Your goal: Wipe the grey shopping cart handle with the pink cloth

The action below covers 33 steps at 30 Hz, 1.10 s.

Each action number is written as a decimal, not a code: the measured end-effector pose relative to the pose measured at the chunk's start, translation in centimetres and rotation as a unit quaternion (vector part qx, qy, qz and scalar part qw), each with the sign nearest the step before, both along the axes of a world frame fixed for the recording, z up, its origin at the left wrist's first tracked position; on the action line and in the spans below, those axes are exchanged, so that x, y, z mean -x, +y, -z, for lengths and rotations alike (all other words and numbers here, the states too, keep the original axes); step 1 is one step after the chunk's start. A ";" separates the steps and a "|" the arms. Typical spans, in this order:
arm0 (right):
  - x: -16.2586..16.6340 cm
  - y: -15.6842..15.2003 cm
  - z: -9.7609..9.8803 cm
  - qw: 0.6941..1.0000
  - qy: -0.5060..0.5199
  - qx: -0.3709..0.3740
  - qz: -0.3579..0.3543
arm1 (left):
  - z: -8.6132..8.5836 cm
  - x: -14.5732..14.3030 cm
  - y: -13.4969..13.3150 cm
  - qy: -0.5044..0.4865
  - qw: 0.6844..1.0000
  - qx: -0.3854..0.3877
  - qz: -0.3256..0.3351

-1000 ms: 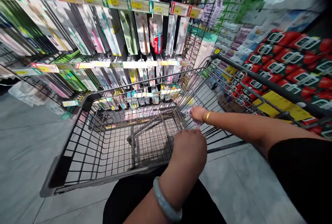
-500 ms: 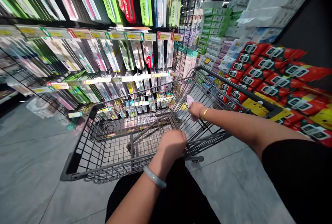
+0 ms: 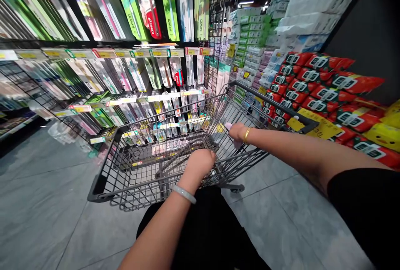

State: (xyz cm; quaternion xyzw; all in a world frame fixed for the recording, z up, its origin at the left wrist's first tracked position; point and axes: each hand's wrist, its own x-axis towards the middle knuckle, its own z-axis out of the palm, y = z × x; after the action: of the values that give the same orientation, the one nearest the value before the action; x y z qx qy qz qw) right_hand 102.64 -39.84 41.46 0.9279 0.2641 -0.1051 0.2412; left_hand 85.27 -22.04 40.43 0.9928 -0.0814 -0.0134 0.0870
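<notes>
A grey wire shopping cart (image 3: 103, 174) stands sideways in front of me, its basket holding nothing that I can see. My left hand (image 3: 201, 162), with a pale bangle at the wrist, is closed at the cart's near top rim; the fingers are turned away from view. Further right, my right hand (image 3: 238, 131) wears a gold bracelet and is closed around a crumpled pale lilac piece of tissue or cloth (image 3: 228, 126), which pokes out above and below the fist. That hand is over the wire panel near the cart's handle (image 3: 265, 97).
Beyond the cart rises a rack of packaged toothbrushes (image 3: 170, 9) with price strips (image 3: 125, 53). Red packs (image 3: 321, 78) are stacked at the right beside a yellow price sign (image 3: 321, 126). Green and white packs (image 3: 253, 28) stand behind. Grey tiled floor (image 3: 275, 216) surrounds the cart.
The cart's left end has shifted right and slightly up in view. Both hands keep their closed shape, the left a little further left and up. The rack appears slightly lower.
</notes>
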 end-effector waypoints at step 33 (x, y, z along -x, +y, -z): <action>17.0 -14.3 -2.4 0.844 -0.343 -0.353 0.212 | 0.0 0.1 -0.8 0.004 0.998 -0.051 -0.025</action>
State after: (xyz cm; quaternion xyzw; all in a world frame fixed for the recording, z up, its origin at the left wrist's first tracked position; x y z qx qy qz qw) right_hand 85.61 -54.11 43.86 0.9606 -0.0194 0.2716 -0.0553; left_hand 85.17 -22.83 40.44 0.9976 -0.0550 -0.0197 0.0374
